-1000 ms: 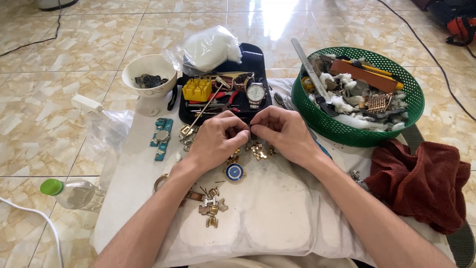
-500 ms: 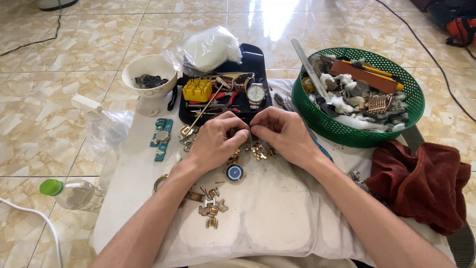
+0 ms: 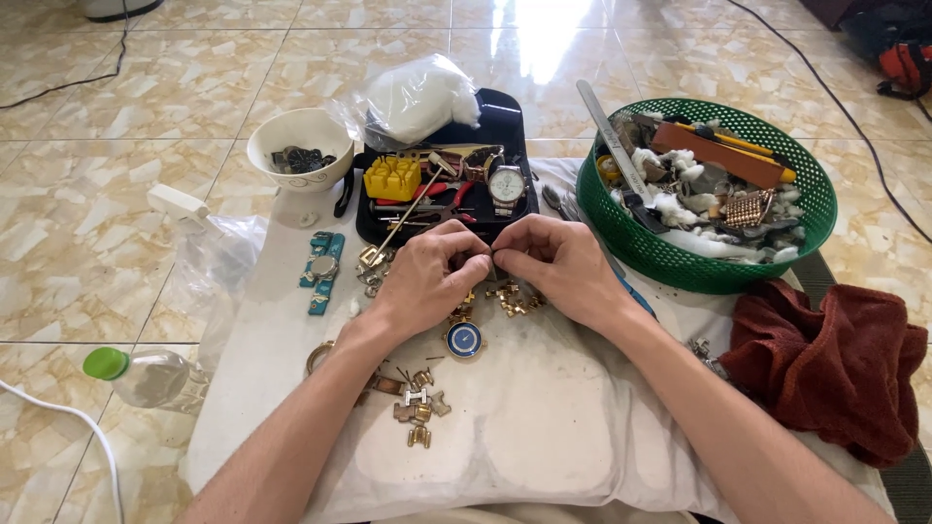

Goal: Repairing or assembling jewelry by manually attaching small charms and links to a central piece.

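Nothing is seen moved since before: a tiny part, too small to tell, is still pinched between left hand point(image 3: 427, 277) and right hand point(image 3: 558, 267), above the blue-faced watch point(image 3: 464, 340) on the white cloth point(image 3: 544, 427).

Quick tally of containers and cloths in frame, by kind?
Bowl: 1
Green basket: 1
Black tray: 1
Plastic bottle: 1
Red cloth: 1
Total: 5
Both the left hand and right hand pinch a small part, too small to identify.
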